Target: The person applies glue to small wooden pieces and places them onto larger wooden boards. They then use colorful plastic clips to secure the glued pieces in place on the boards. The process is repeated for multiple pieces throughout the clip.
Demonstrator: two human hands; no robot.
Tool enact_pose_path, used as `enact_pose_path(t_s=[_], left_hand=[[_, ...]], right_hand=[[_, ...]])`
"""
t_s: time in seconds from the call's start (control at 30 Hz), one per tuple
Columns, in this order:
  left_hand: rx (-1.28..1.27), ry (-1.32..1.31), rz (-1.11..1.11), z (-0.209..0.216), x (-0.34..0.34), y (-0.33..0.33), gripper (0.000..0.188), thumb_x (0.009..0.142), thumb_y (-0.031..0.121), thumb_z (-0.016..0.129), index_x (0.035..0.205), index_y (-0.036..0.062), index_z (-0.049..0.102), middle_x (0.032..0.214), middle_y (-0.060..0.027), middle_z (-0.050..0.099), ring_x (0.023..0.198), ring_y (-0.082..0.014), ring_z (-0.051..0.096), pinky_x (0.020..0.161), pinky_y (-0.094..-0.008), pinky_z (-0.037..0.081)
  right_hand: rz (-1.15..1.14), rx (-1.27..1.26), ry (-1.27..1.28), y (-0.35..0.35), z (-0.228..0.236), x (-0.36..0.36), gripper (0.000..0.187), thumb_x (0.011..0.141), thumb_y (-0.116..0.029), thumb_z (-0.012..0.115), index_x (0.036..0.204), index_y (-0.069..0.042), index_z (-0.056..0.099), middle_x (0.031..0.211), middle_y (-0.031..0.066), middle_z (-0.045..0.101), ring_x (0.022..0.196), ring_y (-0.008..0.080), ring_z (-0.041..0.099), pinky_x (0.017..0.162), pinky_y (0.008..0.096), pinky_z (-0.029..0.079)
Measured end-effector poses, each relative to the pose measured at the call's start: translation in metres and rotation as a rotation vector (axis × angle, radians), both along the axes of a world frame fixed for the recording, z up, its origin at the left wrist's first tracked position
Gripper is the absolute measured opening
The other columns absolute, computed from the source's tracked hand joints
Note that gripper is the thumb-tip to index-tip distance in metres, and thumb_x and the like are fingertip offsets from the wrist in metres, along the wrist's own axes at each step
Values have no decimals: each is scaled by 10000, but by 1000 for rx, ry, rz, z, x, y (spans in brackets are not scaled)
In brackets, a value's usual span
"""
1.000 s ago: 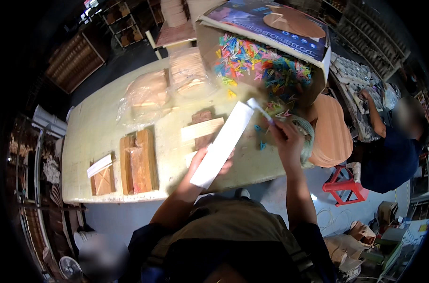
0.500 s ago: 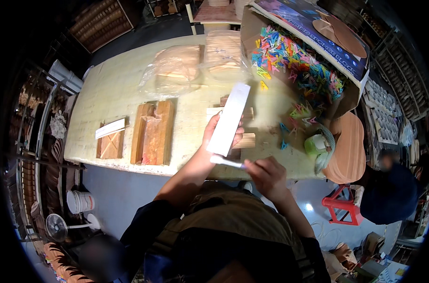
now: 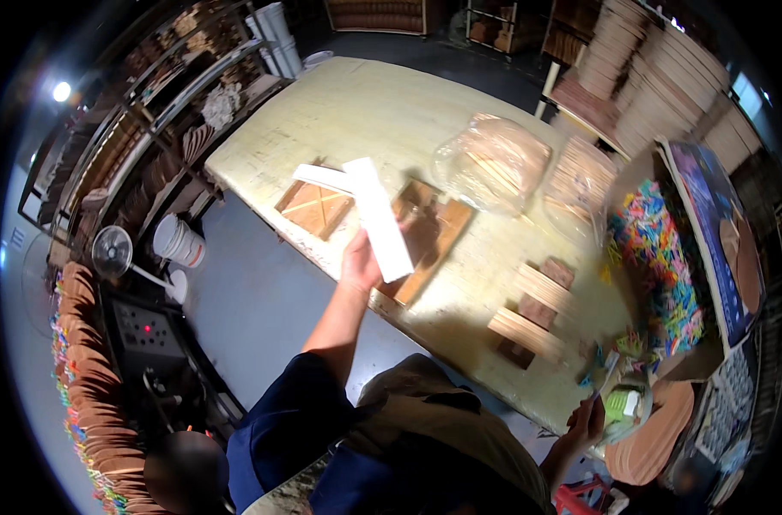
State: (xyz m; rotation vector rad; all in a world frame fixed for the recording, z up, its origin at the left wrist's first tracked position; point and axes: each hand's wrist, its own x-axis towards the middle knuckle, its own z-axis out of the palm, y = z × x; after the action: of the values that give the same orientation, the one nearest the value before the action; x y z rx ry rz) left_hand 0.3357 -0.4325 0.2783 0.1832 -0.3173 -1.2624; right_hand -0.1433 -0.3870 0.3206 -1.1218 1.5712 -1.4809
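Note:
My left hand (image 3: 362,259) is closed around the lower part of a flat white strip (image 3: 376,215). The strip slants over the left side of a wooden trough-like jig (image 3: 445,245). Left of it lies a small wooden block (image 3: 309,212) with crossed pale lines, and another white strip (image 3: 322,178) rests along its far edge. At the right table edge my right hand (image 3: 587,421) has its fingers closed on a thin brush (image 3: 611,369), partly blurred. That hand is beside a clear tub with green contents (image 3: 618,405).
Bundled thin wood strips (image 3: 538,287) lie across dark wooden blocks (image 3: 556,272) right of the jig. Bagged wood pieces (image 3: 494,163) lie farther back. A carton (image 3: 708,232) of coloured clips stands at the right, near stacked guitar-shaped boards (image 3: 657,438). A fan (image 3: 113,250) stands left.
My view has turned to the left. My left hand has carried the white strip left toward the jig and block. My right hand has moved with the brush away from the strip to the tub.

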Motion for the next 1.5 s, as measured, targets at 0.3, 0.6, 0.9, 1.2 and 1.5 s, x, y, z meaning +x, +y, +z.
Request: enact_pose_path(t_s=[0.3,0.6,0.9,1.2,1.5], left_hand=[[368,141,515,-56,160,16,435,999,264,356,1331,-14,393,1312,-192,495,1190,-364,493,1045,-475,389],[641,136,607,-101,205,-9,313,1004,232,357,1169,8,500,1122,-142,590,1046,-289,570,923,-456,486],[1088,-469,1136,-111,205,-5,102,880,93,639,958,31,616,857,-42,666,727,-147,624,629,-266,520],[1323,-1150,1228,-92,194,8,135,880,166,629,895,31,635,780,-126,667,675,-191,605,662,-329,494],[1284,-1311,1173,-102,199,16,127,891,82,567,1003,41,609,885,-144,670,792,-273,637,728,-352,501]], right_hand=[[123,28,-112,-13,-3,52,237,904,-125,556,1070,31,621,625,-21,475,479,20,346,419,183,231],[229,64,-118,-17,-9,87,246,909,-106,559,1112,21,616,697,-1,527,496,28,395,425,174,281],[285,110,-103,-24,-18,104,240,913,-130,581,1118,-13,629,702,-3,534,492,29,389,418,178,275],[313,170,-105,-25,-24,103,195,916,-139,583,1064,-26,641,717,3,557,477,32,381,410,182,282],[242,229,-108,-21,-21,103,199,916,-140,579,1065,-21,637,705,7,550,480,37,385,423,191,295]])
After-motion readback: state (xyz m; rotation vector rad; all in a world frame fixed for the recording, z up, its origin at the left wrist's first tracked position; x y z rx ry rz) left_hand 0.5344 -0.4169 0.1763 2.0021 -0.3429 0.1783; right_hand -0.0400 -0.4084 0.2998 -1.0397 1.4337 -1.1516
